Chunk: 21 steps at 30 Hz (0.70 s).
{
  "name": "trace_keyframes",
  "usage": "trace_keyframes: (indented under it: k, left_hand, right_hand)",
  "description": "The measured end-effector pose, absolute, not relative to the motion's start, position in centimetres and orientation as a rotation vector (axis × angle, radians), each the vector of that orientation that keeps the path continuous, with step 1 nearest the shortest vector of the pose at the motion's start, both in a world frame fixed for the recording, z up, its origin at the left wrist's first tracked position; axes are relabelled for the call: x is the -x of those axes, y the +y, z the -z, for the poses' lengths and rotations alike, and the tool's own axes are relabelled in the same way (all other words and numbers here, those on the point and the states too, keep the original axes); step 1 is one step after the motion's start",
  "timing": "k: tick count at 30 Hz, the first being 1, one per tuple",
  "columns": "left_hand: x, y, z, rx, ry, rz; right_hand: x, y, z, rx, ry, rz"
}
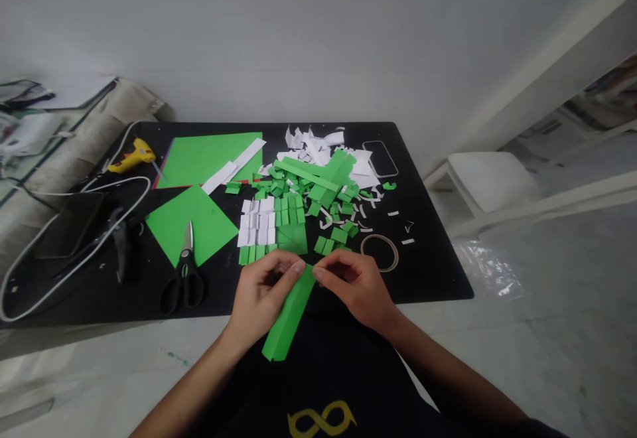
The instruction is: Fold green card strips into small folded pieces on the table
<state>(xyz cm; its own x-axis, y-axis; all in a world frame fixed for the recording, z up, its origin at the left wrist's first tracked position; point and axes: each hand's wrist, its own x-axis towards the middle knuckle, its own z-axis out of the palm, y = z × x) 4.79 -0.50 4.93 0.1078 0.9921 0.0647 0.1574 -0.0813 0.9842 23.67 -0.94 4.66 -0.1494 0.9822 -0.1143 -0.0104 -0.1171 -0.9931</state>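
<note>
Currently I have left hand (261,298) and right hand (362,289) pinching the strip (289,322) at its far end — its length slants bodyward, leftward, nearer the left.

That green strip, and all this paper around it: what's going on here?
The left hand and right hand pinch the upper end of the green strip, which slants down at the near edge of the black table. Beyond the hands lie heaped green pieces and white scraps. To the left, scissors lie partly on a green sheet, with a yellow glue gun farther back.
</note>
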Motion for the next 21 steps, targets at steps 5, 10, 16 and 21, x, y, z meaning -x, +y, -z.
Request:
trace_keyframes:
  k: [5, 10, 16, 21]
  left_hand:
    - [-4.96, -0.58, -4.97, -1.387, 1.227, -1.131]
    - [-4.86, -0.48, -4.90, -1.366, 1.230, -1.126]
    - [-4.66, -0.45, -4.83, -1.364, 1.251, -1.132]
    - [-4.49, -0.28, -4.66, -1.358, 1.245, -1.109]
  right_hand:
    - [-23.67, -0.80, -4.73, 1.208, -1.217, -1.393]
    - [-23.59, -0.80, -4.53, 1.191, -1.235, -1.399]
    - [-23.59, -0.91, -4.59, 1.210, -1.291, -1.344]
    - [-23.76, -0.71, -4.36, 1.212, -1.329, -1.357]
